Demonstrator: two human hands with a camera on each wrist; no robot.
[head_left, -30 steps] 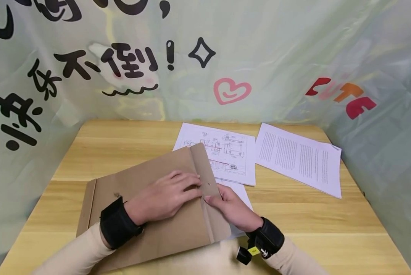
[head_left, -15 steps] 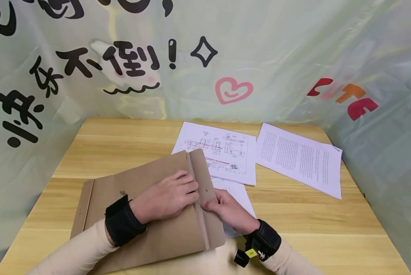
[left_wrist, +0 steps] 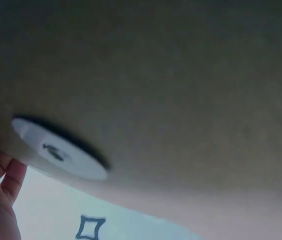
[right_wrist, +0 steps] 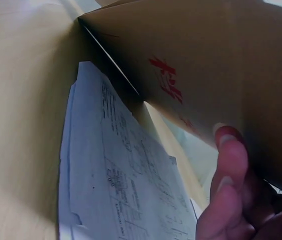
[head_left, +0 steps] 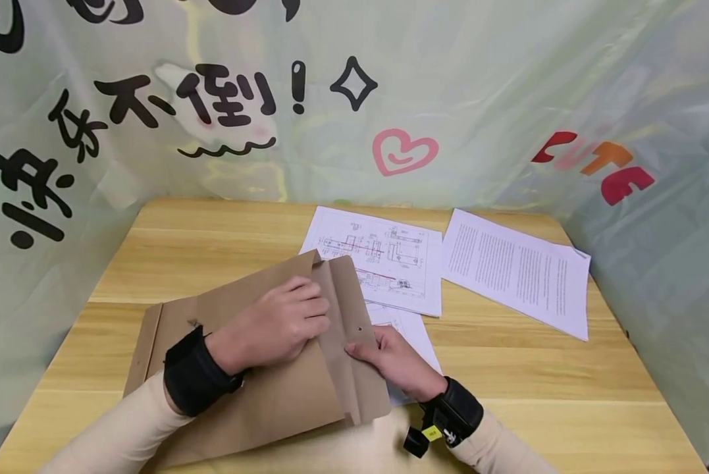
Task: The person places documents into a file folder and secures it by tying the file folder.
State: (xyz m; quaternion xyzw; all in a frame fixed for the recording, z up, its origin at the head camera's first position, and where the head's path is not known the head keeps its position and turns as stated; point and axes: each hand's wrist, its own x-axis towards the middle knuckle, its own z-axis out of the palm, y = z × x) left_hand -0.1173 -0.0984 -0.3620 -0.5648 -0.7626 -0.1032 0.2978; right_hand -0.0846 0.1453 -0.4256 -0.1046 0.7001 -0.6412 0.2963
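Observation:
A brown kraft paper document envelope [head_left: 253,401] lies at a slant in front of me, its flap [head_left: 360,382] folded out to the right. My left hand [head_left: 277,322] pinches the mouth's edge with curled fingers, and a strip of the inside shows between that edge and the flap. My right hand [head_left: 404,365] grips the flap, thumb on top and fingers beneath. Red print [right_wrist: 165,80] marks the envelope's underside in the right wrist view. A pale round fastener disc [left_wrist: 61,150] shows on the envelope in the left wrist view.
Printed drawing sheets [head_left: 407,263] lie behind the envelope, with more sheets [right_wrist: 126,170] partly under it. Farther right is a text sheet [head_left: 514,276]. A printed curtain [head_left: 478,85] encloses the wooden table [head_left: 508,375] at the back and sides.
My left hand has drawn back slightly to the left, lifting the mouth's edge away from the flap so the inside shows. The right hand has shifted slightly left with the flap.

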